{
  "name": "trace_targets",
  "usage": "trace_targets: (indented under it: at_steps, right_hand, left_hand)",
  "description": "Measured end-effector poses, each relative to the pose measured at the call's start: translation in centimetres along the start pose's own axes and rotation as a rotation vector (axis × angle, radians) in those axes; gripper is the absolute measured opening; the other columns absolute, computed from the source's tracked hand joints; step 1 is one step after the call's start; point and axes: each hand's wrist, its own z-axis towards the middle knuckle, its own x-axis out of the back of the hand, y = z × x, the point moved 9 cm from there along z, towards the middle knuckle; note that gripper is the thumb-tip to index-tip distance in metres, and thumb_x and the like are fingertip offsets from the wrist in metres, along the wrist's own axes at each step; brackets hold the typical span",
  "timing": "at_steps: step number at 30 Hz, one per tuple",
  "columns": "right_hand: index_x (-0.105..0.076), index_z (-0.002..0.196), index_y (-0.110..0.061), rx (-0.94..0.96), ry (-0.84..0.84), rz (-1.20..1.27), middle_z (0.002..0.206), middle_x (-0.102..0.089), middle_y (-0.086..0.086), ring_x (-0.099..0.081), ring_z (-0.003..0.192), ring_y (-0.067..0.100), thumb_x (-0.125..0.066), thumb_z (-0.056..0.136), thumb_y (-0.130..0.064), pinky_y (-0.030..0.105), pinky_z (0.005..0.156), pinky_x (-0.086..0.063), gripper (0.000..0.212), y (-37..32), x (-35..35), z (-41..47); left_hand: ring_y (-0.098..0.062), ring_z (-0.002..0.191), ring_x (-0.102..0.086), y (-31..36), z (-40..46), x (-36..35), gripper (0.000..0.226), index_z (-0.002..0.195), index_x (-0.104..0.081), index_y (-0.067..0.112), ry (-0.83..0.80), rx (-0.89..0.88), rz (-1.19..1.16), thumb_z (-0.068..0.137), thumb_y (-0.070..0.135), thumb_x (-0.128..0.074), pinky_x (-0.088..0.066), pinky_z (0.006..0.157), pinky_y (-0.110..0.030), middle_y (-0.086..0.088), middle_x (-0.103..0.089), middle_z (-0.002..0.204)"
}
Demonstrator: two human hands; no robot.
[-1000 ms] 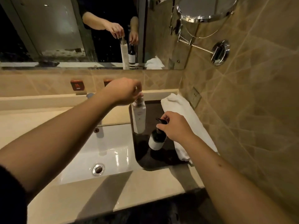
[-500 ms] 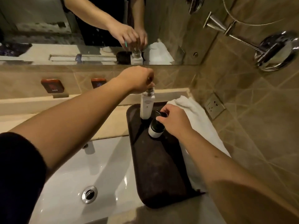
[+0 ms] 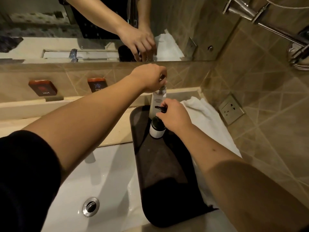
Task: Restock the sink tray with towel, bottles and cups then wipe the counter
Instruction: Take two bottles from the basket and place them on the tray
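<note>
Left hand [image 3: 150,77]: we see it just above the frame's centre, closed over the cap of the white bottle [image 3: 158,104], fingers curled round the top.
Right hand [image 3: 174,117]: right of centre, we see its fingers pinched on the black pump head of the dark bottle [image 3: 157,128].
White bottle: tall and pale, upright at the far end of the tray [image 3: 160,173]; we cannot tell whether its base rests on the tray.
Dark bottle: shorter, with a white label low on its body, just in front of the white bottle; its base appears to stand on the tray.
Tray: dark, rounded, running from centre down to the lower right of the frame, on the counter [image 3: 117,129] just right of the sink [image 3: 100,181]; we see its near part bare.
Towel [image 3: 205,118]: white, folded, lying along the tray's right edge, between the tray and the tiled wall.
Sink: white, lower centre, with a chrome drain [image 3: 90,206] at the bottom.
Counter: beige stone, visible left of the tray and along the ledge behind.
Wall: we see a socket [image 3: 231,109] at right, and HOT and COLD plates at upper left.
Mirror [image 3: 100,30]: across the top of the frame, showing us both hands and the towel reflected.
</note>
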Motion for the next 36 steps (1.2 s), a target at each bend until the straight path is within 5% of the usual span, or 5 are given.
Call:
trace_targets:
  at_steps: [10, 15, 23, 32, 36]
  right_hand:
    - [-0.054, 0.13, -0.025, -0.053, -0.042, 0.055, 0.125, -0.055, 0.004, -0.059, 0.105, 0.022, -0.077, 0.085, -0.03, 0.026, 0.077, -0.043, 0.051, 1.9, 1.2, -2.6]
    - [-0.053, 0.13, -0.03, -0.075, -0.058, -0.017, 0.127, -0.055, -0.002, -0.06, 0.099, 0.017, -0.074, 0.088, -0.037, 0.026, 0.078, -0.044, 0.047, 5.7, 3.6, -9.0]
    - [-0.061, 0.107, -0.027, -0.198, 0.014, -0.084, 0.105, -0.062, -0.004, -0.06, 0.092, 0.018, -0.064, 0.092, -0.042, 0.033, 0.079, -0.049, 0.021, 12.5, 8.0, -22.0]
    - [-0.061, 0.095, -0.026, -0.435, 0.206, -0.033, 0.092, -0.063, -0.002, -0.059, 0.081, 0.018, -0.065, 0.09, -0.041, 0.033, 0.071, -0.05, 0.016, 17.5, 13.3, -45.8]
    - [-0.061, 0.087, -0.022, -0.56, 0.299, -0.015, 0.089, -0.066, 0.003, -0.061, 0.081, 0.023, -0.064, 0.093, -0.035, 0.033, 0.066, -0.044, 0.014, 18.6, 14.2, -59.7]
  left_hand:
    - [-0.025, 0.101, -0.06, 0.5, -1.4, 1.1, 0.043, 0.126, -0.057, 0.023, 0.067, -0.008, -0.009, 0.09, 0.046, -0.059, -0.048, 0.077, -0.036, -0.006, -0.061, 0.118]
    - [-0.018, 0.091, -0.057, 3.1, -7.1, 3.0, 0.029, 0.111, -0.06, 0.026, 0.193, -0.06, 0.007, 0.09, 0.046, -0.058, -0.053, 0.074, -0.039, 0.002, -0.061, 0.098]
    - [-0.001, 0.082, -0.058, 17.4, -16.8, -2.3, 0.022, 0.104, -0.065, 0.033, -0.2, -0.321, -0.086, 0.089, 0.049, -0.062, -0.051, 0.068, -0.023, 0.014, -0.064, 0.096]
    - [-0.004, 0.08, -0.057, 38.5, -29.6, -3.8, 0.023, 0.105, -0.064, 0.033, -0.316, -0.702, -0.128, 0.09, 0.051, -0.059, -0.051, 0.071, -0.028, 0.013, -0.064, 0.095]
    - [-0.004, 0.078, -0.058, 48.6, -38.7, -3.6, 0.018, 0.099, -0.064, 0.034, -0.339, -0.877, -0.145, 0.088, 0.048, -0.063, -0.037, 0.059, -0.013, 0.015, -0.065, 0.092]
